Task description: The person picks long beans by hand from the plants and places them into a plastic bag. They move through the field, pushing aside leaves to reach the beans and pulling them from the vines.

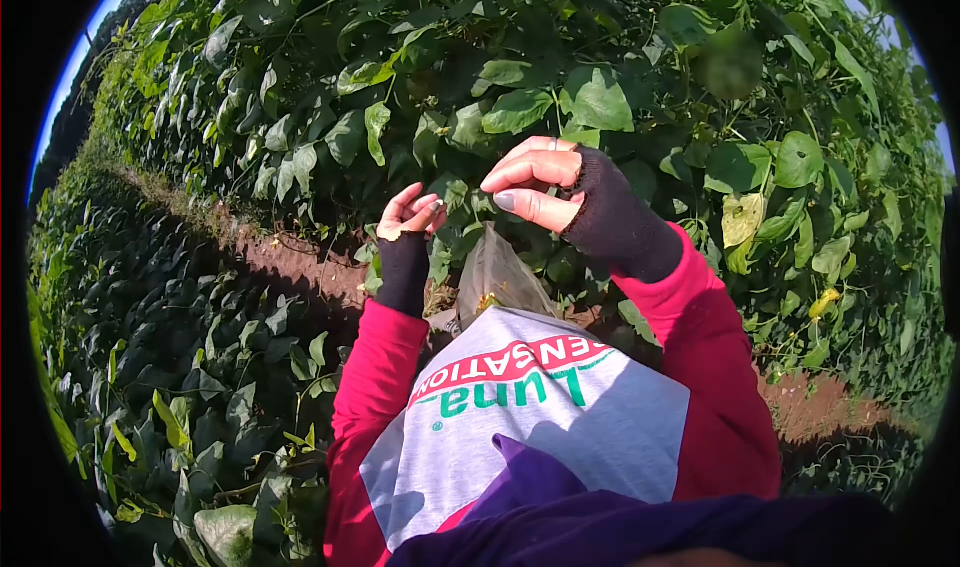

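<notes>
My left hand (pixel 408 215), in a dark fingerless sleeve, is raised before the leaves with its fingers curled in and a small pale speck at the fingertips. Facing it, my right hand (pixel 540 185) has its thumb and forefinger tips drawn close together in a pinch. What either hand holds is too small to make out. Below and between them hangs a see-through bag (pixel 500 277) with small yellow bits (pixel 487 301) near its lower part, against my grey shirt (pixel 620 397). Broad green leaves (pixel 515 110) of climbing plants stand just beyond both hands.
A dense wall of vines (pixel 300 97) rises in front and to the right, with a yellowed leaf (pixel 742 219) and a yellow fruit-like thing (pixel 825 302) among it. Low leafy plants (pixel 200 367) cover the left, beside a strip of bare soil (pixel 290 265).
</notes>
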Demonstrator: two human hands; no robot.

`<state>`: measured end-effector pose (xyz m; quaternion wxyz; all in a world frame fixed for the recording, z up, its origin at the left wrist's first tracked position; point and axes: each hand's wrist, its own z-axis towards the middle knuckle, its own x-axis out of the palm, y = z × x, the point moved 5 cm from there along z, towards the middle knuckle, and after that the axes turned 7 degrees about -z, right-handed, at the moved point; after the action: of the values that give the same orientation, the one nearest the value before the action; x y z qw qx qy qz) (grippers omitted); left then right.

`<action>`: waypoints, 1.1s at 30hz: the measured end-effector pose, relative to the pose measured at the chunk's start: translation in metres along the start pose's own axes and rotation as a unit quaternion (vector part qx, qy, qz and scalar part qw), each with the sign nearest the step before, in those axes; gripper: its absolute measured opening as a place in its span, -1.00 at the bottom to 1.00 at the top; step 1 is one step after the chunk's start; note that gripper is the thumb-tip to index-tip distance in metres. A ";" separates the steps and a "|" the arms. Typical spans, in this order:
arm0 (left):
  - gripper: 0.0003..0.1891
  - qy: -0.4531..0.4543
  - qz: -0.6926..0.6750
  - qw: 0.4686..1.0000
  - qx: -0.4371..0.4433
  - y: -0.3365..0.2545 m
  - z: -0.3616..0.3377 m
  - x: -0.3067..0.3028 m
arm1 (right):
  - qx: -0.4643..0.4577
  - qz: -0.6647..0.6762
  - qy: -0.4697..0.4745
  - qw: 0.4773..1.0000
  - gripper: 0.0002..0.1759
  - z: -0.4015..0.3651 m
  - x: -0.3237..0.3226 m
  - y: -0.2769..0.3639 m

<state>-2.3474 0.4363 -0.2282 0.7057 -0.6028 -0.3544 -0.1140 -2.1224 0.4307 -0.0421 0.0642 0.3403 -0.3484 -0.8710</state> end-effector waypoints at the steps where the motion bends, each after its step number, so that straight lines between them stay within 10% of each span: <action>1: -0.68 0.032 0.046 0.998 -0.040 0.004 -0.006 -0.005 | -0.007 -0.049 -0.036 0.998 -0.83 0.003 -0.019 0.005; 5: -0.83 0.187 0.228 0.925 -0.240 0.034 -0.047 0.000 | -0.082 -0.269 -0.208 0.937 -0.81 0.043 -0.098 -0.026; 9: -0.66 0.348 0.537 0.749 -0.171 0.039 -0.071 0.015 | -0.017 -0.476 -0.258 0.840 -0.78 0.102 -0.150 -0.070; 18: -0.66 0.357 0.469 0.805 -0.068 0.023 -0.077 0.018 | -0.045 -0.690 -0.088 0.717 -0.79 0.192 -0.178 -0.129; 21: -0.65 0.412 0.491 0.767 0.025 0.018 -0.083 0.016 | 0.097 -0.604 -0.086 0.787 -0.81 0.196 -0.189 -0.132; 33: -0.64 0.331 0.431 0.830 -0.123 0.035 -0.073 0.002 | 0.056 -0.392 -0.170 0.902 -0.80 0.190 -0.201 -0.146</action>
<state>-2.2995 0.3777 -0.2556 0.6785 -0.7022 0.2132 -0.0341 -2.0725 0.7169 0.0731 -0.3617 0.2993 -0.2408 -0.8495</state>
